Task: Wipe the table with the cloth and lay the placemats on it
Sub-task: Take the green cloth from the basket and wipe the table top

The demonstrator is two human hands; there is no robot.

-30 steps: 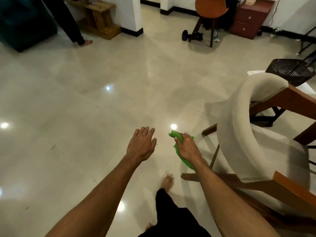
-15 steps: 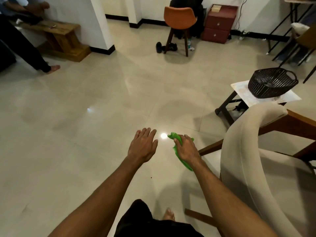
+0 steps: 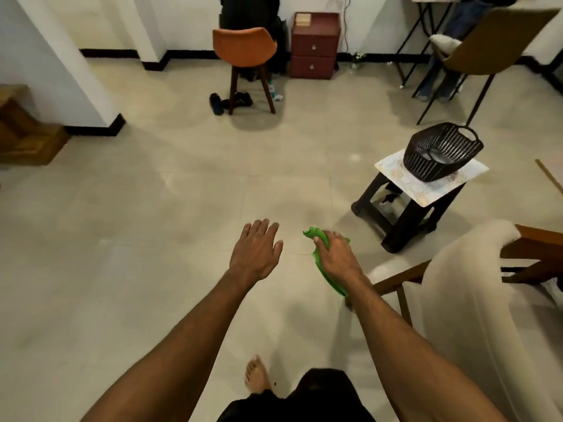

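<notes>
My right hand (image 3: 336,257) grips a bunched green cloth (image 3: 327,277), which sticks out above my thumb and hangs below my wrist. My left hand (image 3: 257,249) is held out beside it, fingers straight and empty, over the bare tiled floor. A pale patterned mat (image 3: 426,181) lies on a small dark stool (image 3: 402,208) to the right, under a black woven basket (image 3: 441,150). A thin wooden edge (image 3: 550,178) shows at the far right border; I cannot tell whether it is the table.
A cream upholstered chair with a wooden frame (image 3: 475,284) stands close on my right. Farther back are an orange stool (image 3: 245,59), shoes (image 3: 230,102), a red drawer cabinet (image 3: 315,45), a brown chair (image 3: 493,44) and a white pillar (image 3: 58,68). Open floor lies ahead and left.
The view has lifted and swung right, bringing the stool, basket and mat fully into sight. Both hands keep the same pose, the right still holding the cloth. The other person's leg has left the frame.
</notes>
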